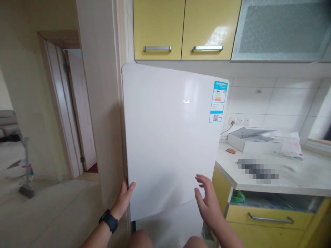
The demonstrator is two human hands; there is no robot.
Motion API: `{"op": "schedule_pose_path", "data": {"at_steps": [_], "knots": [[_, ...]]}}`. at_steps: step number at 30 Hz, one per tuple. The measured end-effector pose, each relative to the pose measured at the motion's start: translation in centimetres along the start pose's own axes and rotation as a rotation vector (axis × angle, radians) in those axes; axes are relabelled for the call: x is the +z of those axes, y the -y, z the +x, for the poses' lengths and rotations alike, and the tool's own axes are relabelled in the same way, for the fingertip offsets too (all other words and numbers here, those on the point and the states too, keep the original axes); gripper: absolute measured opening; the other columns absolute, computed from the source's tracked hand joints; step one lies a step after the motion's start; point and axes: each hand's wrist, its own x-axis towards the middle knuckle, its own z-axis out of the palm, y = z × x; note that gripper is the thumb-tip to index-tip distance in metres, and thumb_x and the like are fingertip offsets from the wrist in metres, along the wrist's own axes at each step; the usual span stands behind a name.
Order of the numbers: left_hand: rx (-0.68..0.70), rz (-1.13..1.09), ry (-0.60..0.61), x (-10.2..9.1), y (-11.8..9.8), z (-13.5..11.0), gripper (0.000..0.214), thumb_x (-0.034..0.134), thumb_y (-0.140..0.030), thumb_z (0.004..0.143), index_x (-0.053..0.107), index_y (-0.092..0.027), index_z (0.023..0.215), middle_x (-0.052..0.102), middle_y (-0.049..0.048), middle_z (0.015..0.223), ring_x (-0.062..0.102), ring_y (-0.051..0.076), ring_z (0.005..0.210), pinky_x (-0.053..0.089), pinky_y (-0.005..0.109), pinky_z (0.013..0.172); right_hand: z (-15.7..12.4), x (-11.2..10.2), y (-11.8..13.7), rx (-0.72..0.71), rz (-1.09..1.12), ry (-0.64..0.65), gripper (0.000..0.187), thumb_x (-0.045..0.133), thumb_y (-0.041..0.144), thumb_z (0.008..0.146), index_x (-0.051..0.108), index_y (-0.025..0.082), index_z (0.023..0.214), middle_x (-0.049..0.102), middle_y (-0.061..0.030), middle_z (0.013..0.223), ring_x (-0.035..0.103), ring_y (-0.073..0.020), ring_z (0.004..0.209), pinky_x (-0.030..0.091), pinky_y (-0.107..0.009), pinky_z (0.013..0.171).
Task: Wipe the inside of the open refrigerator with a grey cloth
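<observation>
A white fridge door (168, 137) fills the middle of the view, with a blue energy label (217, 101) at its upper right. My left hand (124, 199), with a black watch on its wrist, grips the door's lower left edge, fingers wrapped round it. My right hand (208, 201) hovers against the door's lower right edge, fingers spread and holding nothing. My knees show at the bottom of the view.
Yellow wall cabinets (181, 29) hang above. To the right, a white counter (284, 175) carries an open white box (253, 139) and a plastic bag (291, 144). A yellow drawer (269, 217) beneath stands slightly open. At left, a doorway (74, 113) and a mop (26, 168).
</observation>
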Motion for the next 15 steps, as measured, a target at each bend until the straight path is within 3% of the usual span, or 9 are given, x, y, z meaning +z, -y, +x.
{"op": "schedule_pose_path", "data": {"at_steps": [3,7,11,15], "knots": [[0.016,-0.056,0.067,0.1,-0.4,-0.3,0.061,0.056,-0.059,0.092,0.044,-0.027,0.142,0.047,0.0075,0.157,0.039,0.025,0.15,0.018,0.05,0.136,7.4,-2.9,8.2,-0.361,-0.168,0.107,0.033,0.05,0.022,0.096,0.053,0.025,0.129,0.056,-0.0114,0.139,0.051,-0.0255,0.13,0.047,-0.05,0.108],[-0.032,-0.118,0.096,-0.1,-2.4,-0.9,0.059,0.062,-0.056,0.09,0.047,-0.024,0.137,0.055,0.0098,0.149,0.048,0.028,0.143,0.028,0.049,0.13,12.5,-2.7,16.5,-0.72,-0.305,0.292,0.036,0.05,0.018,0.094,0.055,0.021,0.13,0.054,-0.0121,0.145,0.05,-0.0277,0.129,0.045,-0.049,0.106],[0.011,-0.178,0.006,-0.7,-6.8,-1.1,0.054,0.064,-0.054,0.088,0.051,-0.026,0.131,0.06,0.0062,0.142,0.052,0.026,0.136,0.036,0.041,0.123,12.7,-0.8,19.3,-0.825,-0.3,0.424,0.034,0.052,0.02,0.093,0.058,0.02,0.126,0.053,-0.0132,0.147,0.051,-0.0295,0.128,0.046,-0.05,0.103],[0.018,-0.238,-0.042,-1.5,-10.9,0.1,0.052,0.045,-0.061,0.093,0.054,-0.028,0.131,0.06,0.0045,0.142,0.053,0.023,0.131,0.043,0.035,0.107,10.6,-0.7,18.7,-0.726,-0.231,0.452,0.03,0.051,0.019,0.094,0.059,0.022,0.123,0.054,-0.0123,0.143,0.051,-0.0278,0.126,0.047,-0.051,0.104]]}}
